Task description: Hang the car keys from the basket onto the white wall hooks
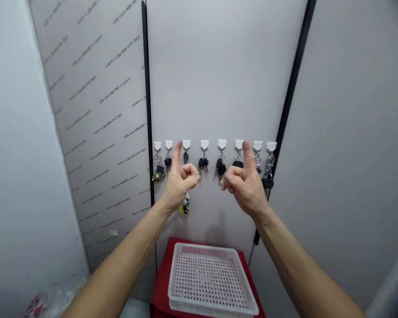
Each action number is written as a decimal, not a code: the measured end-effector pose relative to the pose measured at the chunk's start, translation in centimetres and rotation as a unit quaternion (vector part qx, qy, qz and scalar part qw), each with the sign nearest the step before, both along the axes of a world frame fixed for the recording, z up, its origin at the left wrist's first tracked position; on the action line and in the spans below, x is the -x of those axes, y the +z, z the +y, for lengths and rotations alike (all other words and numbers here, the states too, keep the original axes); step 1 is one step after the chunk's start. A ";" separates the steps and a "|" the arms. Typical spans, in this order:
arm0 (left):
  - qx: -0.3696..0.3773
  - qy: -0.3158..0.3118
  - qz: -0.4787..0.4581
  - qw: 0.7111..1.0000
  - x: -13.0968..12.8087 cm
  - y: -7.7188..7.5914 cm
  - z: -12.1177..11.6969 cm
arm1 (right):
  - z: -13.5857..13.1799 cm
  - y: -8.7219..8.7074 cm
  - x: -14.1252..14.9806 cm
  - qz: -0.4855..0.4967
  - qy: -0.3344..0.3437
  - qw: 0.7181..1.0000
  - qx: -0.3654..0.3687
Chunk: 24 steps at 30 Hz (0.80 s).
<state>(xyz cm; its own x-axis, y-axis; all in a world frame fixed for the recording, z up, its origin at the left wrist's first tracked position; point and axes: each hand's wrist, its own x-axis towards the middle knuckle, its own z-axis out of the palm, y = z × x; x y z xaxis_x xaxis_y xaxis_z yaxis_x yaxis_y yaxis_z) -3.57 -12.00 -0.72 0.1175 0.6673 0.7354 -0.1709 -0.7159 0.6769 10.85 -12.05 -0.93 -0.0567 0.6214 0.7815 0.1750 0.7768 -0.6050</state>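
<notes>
My left hand (181,181) is raised before a row of wall hooks, index finger pointing up and thumb toward the right, the other fingers curled. It holds nothing. My right hand (247,183) mirrors it, index finger up near a white hook (239,145), also with nothing in it. Key bunches hang from the white hooks. Between my hands are a bunch of black keys (204,163) and another black-headed bunch (221,167). Below my left hand dangles a panda keychain (185,205), partly hidden. Brass-coloured keys (158,176) hang at the far left.
A white perforated plastic basket (215,251) stands below on a red cloth-like surface (159,282). Black vertical strips (148,88) border the pale panel. Printed film covers the panel at left. Clear plastic wrapping (58,289) lies at lower left.
</notes>
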 end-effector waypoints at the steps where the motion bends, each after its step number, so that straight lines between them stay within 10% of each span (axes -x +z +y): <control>1: 0.005 -0.013 0.006 1.000 -0.4 0.0 0.1 | -0.1 0.0 0.2 0.000 0.007 1.000 0.001; 18: 0.050 -0.129 -0.010 0.990 -1.8 -0.2 0.8 | 0.2 0.0 0.6 0.044 0.105 0.993 0.034; 24: 0.063 0.026 0.147 0.987 1.0 -1.3 2.6 | 1.0 -1.0 -1.1 -0.040 0.025 0.994 0.098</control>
<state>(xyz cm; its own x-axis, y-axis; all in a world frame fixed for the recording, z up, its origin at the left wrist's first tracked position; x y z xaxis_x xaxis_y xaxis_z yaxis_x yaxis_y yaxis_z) -4.59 -9.37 -2.05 0.2772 0.7622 0.5850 0.0804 -0.6251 0.7764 11.96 -11.04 -1.96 -0.1477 0.7559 0.6378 0.1930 0.6545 -0.7310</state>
